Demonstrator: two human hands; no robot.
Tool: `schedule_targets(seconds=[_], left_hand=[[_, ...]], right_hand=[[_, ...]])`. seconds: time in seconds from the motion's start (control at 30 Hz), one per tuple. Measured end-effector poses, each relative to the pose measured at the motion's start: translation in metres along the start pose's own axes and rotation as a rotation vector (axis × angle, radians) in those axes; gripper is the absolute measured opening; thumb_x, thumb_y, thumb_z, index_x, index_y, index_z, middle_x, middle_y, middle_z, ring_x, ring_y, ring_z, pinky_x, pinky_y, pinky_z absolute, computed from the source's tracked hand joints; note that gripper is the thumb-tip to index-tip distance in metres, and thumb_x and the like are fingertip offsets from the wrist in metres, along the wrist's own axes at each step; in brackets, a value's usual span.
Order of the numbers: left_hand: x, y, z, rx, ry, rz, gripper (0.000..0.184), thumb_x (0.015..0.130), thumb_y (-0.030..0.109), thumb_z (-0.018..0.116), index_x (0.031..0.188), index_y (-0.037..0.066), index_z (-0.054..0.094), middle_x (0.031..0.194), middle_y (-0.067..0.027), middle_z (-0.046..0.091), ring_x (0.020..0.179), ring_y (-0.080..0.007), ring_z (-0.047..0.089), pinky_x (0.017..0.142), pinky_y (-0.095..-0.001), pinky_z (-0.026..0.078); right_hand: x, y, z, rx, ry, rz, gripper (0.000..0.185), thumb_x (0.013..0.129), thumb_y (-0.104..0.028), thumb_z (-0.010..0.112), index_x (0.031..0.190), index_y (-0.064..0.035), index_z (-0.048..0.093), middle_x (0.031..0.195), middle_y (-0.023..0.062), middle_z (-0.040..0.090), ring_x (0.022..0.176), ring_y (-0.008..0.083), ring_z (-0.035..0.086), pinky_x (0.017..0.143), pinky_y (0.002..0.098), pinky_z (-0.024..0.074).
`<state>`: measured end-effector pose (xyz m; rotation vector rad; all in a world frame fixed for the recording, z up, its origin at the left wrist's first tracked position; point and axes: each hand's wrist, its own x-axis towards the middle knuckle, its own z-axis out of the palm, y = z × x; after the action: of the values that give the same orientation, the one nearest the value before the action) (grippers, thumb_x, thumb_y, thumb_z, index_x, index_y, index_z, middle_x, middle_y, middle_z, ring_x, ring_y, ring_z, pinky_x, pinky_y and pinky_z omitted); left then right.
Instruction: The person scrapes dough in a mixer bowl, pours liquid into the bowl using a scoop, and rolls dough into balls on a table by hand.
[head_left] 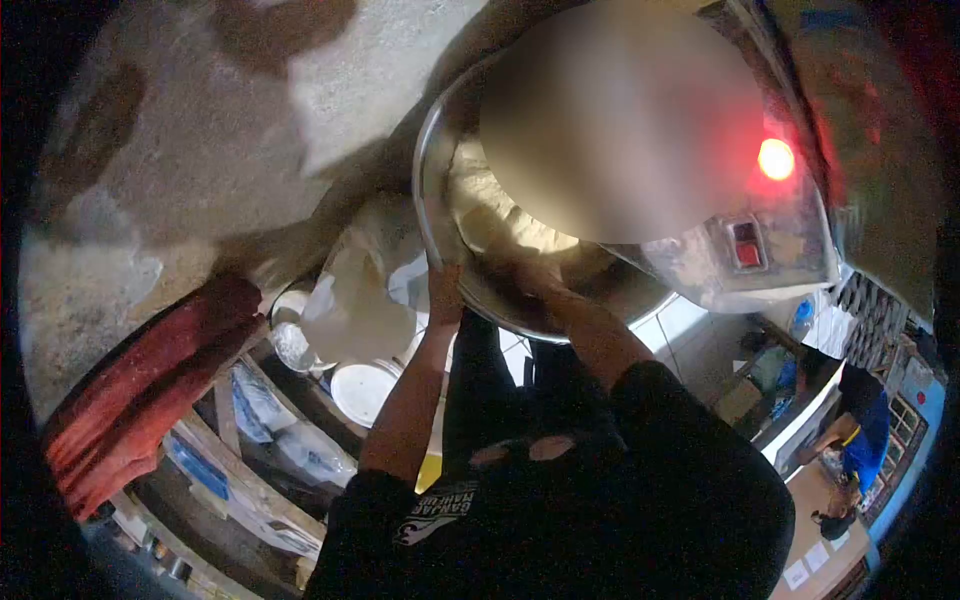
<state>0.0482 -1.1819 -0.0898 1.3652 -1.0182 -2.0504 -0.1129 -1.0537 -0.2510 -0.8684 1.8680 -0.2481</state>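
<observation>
A large round metal bowl (pixel 428 205) fills the upper middle, with a pale, dough-like mass (pixel 490 195) inside it. On the bowl's lower left edge, my left hand (pixel 445 290) is closed around the rim. My right hand (pixel 535 275) reaches over the near rim into the bowl, close to the pale mass; its fingers are smeared and dim. Part of the bowl is hidden behind a large blurred patch. Right of the bowl stands a metal housing (pixel 690 265) with a red switch (pixel 747 245) and a glowing red light (pixel 776 159).
White buckets (pixel 365 392) and a pale plastic bag (pixel 355 310) stand left of my left forearm. Farther left, a red cloth (pixel 150 400) hangs over wooden shelving (pixel 225 410) with wrapped packs. A person in a blue shirt (pixel 866 425) is at a table (pixel 815 500) on the lower right.
</observation>
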Motion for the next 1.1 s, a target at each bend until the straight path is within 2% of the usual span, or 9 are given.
schedule_targets(seconds=[0.07,0.2,0.37,0.43,0.63,0.77,0.9,1.0,1.1], left_hand=[[0.008,-0.001,-0.009,-0.01,0.029,-0.047,0.051,0.106,0.032,0.061,0.148,0.007,0.049,0.133,-0.0073,0.061,0.121,-0.0212,0.058,0.104,-0.0384,0.048],[0.006,-0.018,-0.024,0.152,-0.043,0.003,0.052,0.104,0.033,0.062,0.148,0.006,0.05,0.132,-0.0078,0.061,0.12,-0.0212,0.058,0.104,-0.0387,0.048],[-0.004,0.003,-0.004,0.163,0.035,0.117,0.044,0.102,0.028,0.064,0.139,0.006,0.057,0.121,-0.0062,0.063,0.11,-0.0174,0.06,0.096,-0.0369,0.05],[0.009,-0.018,-0.018,-0.076,-0.028,-0.067,0.073,0.1,0.022,0.062,0.161,0.005,0.027,0.14,-0.0135,0.055,0.122,-0.0255,0.056,0.106,-0.0393,0.047],[0.016,-0.06,-0.043,0.481,-0.086,0.054,0.077,0.103,0.026,0.062,0.164,0.004,0.021,0.151,-0.0199,0.046,0.134,-0.0305,0.049,0.113,-0.0399,0.041],[0.001,-0.03,-0.017,0.189,-0.023,0.223,0.045,0.1,0.029,0.064,0.138,0.007,0.053,0.112,-0.0029,0.063,0.098,-0.0162,0.064,0.081,-0.0344,0.056],[0.011,-0.059,-0.034,0.114,-0.002,0.11,0.055,0.103,0.03,0.062,0.148,0.004,0.041,0.126,-0.0106,0.057,0.113,-0.0211,0.058,0.095,-0.0368,0.05],[0.019,-0.084,-0.047,0.371,-0.075,0.122,0.069,0.105,0.026,0.06,0.161,0.002,0.026,0.14,-0.0172,0.054,0.123,-0.0257,0.056,0.106,-0.0395,0.046],[0.006,-0.056,-0.04,0.438,-0.041,0.142,0.067,0.106,0.025,0.06,0.161,0.005,0.027,0.137,-0.0146,0.056,0.118,-0.0248,0.058,0.103,-0.0396,0.049]], right_hand=[[0.011,0.03,0.004,0.282,-0.01,-0.119,0.029,0.099,-0.028,0.064,0.11,-0.004,0.076,0.104,0.0143,0.077,0.094,0.0281,0.076,0.083,0.0431,0.0601],[0.001,0.039,0.0,-0.226,0.128,0.287,0.033,0.101,-0.033,0.061,0.11,-0.0042,0.075,0.101,0.0151,0.076,0.087,0.031,0.075,0.08,0.0449,0.06],[-0.003,0.12,-0.028,-0.277,0.13,0.205,0.032,0.101,-0.032,0.06,0.107,-0.0039,0.075,0.1,0.0167,0.075,0.087,0.0304,0.073,0.08,0.046,0.059],[0.001,0.128,-0.022,-0.295,0.171,0.191,0.032,0.101,-0.031,0.06,0.107,-0.0038,0.075,0.099,0.0173,0.074,0.087,0.0301,0.073,0.079,0.0464,0.0585],[0.011,0.161,0.006,-0.229,0.304,0.131,0.031,0.101,-0.03,0.059,0.104,-0.0036,0.075,0.098,0.0192,0.073,0.087,0.0293,0.071,0.078,0.0477,0.0572],[-0.005,0.105,-0.017,-0.887,-0.134,0.042,0.03,0.101,-0.022,0.053,0.103,-0.0008,0.074,0.1,0.0197,0.072,0.099,0.0302,0.069,0.084,0.0503,0.054],[-0.028,0.075,-0.038,-0.916,-0.153,0.025,0.032,0.103,-0.023,0.052,0.099,-0.0014,0.075,0.101,0.0198,0.071,0.099,0.0311,0.068,0.083,0.0496,0.054],[-0.003,0.123,0.023,-0.788,0.924,-0.588,0.033,0.103,-0.024,0.051,0.097,-0.0026,0.075,0.102,0.0195,0.071,0.099,0.0324,0.068,0.082,0.0488,0.054],[0.005,0.136,0.03,-0.372,0.361,-0.212,0.029,0.101,-0.027,0.057,0.101,-0.0042,0.075,0.103,0.0167,0.074,0.097,0.0347,0.069,0.077,0.0489,0.0547]])
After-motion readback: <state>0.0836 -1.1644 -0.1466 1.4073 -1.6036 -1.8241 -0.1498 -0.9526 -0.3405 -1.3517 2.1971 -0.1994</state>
